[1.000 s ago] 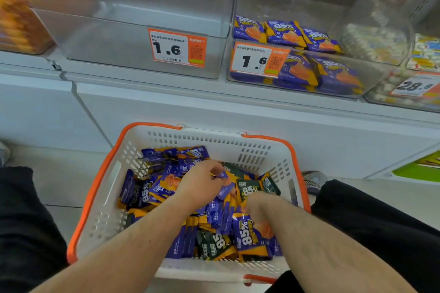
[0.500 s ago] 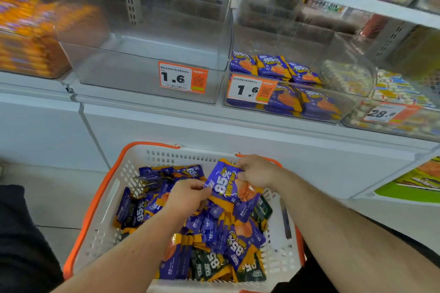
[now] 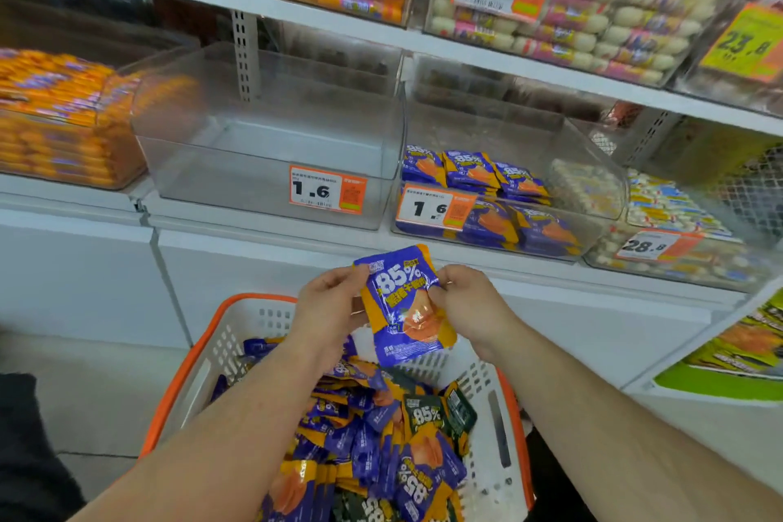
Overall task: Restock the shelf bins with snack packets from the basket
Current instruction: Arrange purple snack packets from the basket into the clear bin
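- Head view, centre of the frame: both hands hold up one purple-and-orange snack packet (image 3: 404, 305) above the far end of the basket (image 3: 220, 356), its "85%" face toward the camera, tilted slightly.
- Left hand (image 3: 328, 309) pinches the packet's left edge, fingers curled behind it and thumb on the front near the top corner.
- Right hand (image 3: 470, 305) pinches the right edge, thumb on the front and fingers tucked behind.
- Lower centre: the white basket with an orange rim holds a loose heap of packets (image 3: 373, 449), mostly purple and orange, with a few dark green ones (image 3: 423, 415) near the right side.
- Middle of the frame, on the shelf: a clear bin (image 3: 262, 148) with nothing visible inside, carrying an orange price tag (image 3: 327, 194) reading 1.6.
- Just right of it, a second clear bin (image 3: 593, 165) holds matching purple packets (image 3: 483, 174) in rows behind its own 1.6 tag (image 3: 432, 208).
- Upper left and far left: bins of orange packs (image 3: 63, 114), blurred.
- Upper right: a bin of pale wrapped sweets (image 3: 593, 21) with a 29.8 tag.
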`<state>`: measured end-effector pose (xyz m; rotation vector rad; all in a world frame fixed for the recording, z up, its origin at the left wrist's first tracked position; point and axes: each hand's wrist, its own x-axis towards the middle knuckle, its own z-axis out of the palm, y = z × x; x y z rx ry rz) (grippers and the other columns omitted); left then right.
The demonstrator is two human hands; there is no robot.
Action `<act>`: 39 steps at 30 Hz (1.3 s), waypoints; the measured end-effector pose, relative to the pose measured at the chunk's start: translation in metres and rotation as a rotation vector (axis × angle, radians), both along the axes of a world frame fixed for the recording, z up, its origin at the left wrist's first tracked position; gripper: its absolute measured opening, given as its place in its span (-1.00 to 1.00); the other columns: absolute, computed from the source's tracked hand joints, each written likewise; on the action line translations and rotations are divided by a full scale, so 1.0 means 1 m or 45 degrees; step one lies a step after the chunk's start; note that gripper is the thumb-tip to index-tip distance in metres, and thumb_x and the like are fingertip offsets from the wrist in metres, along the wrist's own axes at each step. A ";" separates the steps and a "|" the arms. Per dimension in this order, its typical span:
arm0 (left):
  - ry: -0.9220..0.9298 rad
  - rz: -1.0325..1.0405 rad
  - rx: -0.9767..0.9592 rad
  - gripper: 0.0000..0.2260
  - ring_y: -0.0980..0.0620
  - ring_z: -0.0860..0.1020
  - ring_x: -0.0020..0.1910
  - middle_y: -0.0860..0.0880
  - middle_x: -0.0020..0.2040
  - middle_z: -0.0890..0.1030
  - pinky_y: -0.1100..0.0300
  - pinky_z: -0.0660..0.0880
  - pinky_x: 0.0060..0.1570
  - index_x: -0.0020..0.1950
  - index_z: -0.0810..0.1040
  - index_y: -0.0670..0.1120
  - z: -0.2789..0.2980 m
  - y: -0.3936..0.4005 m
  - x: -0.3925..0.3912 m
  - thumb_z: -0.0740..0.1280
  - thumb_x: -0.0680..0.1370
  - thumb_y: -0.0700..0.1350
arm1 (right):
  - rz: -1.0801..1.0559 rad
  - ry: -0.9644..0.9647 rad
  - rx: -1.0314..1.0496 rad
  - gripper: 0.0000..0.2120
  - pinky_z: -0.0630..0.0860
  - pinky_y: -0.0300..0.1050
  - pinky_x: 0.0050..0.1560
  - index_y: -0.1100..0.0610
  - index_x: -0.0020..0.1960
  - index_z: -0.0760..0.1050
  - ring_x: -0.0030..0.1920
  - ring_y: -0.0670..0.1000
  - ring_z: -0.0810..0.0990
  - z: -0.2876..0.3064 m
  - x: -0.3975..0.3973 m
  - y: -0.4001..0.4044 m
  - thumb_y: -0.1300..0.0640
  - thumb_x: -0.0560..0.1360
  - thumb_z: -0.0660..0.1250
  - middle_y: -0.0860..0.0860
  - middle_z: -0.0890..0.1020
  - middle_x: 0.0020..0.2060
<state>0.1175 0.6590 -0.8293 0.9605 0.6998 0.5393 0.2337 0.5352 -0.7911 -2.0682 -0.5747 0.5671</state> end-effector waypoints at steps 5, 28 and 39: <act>-0.080 -0.242 0.311 -0.85 -0.05 0.67 -0.22 -0.16 -0.05 0.70 0.11 0.57 -0.31 0.02 0.65 -0.16 0.044 -0.003 0.014 0.34 0.54 -0.35 | -0.219 -0.088 0.333 -0.85 0.63 -0.06 -0.15 0.01 -0.01 0.48 -0.20 -0.06 0.64 0.025 -0.003 0.001 0.26 0.58 0.27 0.02 0.64 -0.15; 0.515 -0.341 1.531 -0.87 -0.04 0.61 -0.05 0.04 -0.11 0.64 0.12 0.55 -0.01 -0.06 0.60 0.05 0.116 0.042 0.224 0.25 0.56 -0.06 | -0.382 -0.778 -0.582 -0.32 0.45 0.02 0.25 0.03 0.38 0.41 0.28 0.22 0.47 0.101 0.225 0.023 -0.29 0.37 0.34 0.14 0.52 0.28; 0.680 -0.588 1.256 -0.76 -0.03 0.28 -0.44 -0.06 -0.44 0.30 0.20 0.18 -0.39 -0.36 0.32 -0.12 0.096 0.062 0.236 0.26 0.47 -0.11 | -0.138 -0.748 -1.173 -0.29 0.48 0.11 0.24 0.09 0.27 0.52 0.23 0.28 0.49 0.052 0.319 0.087 -0.23 0.22 0.18 0.21 0.51 0.28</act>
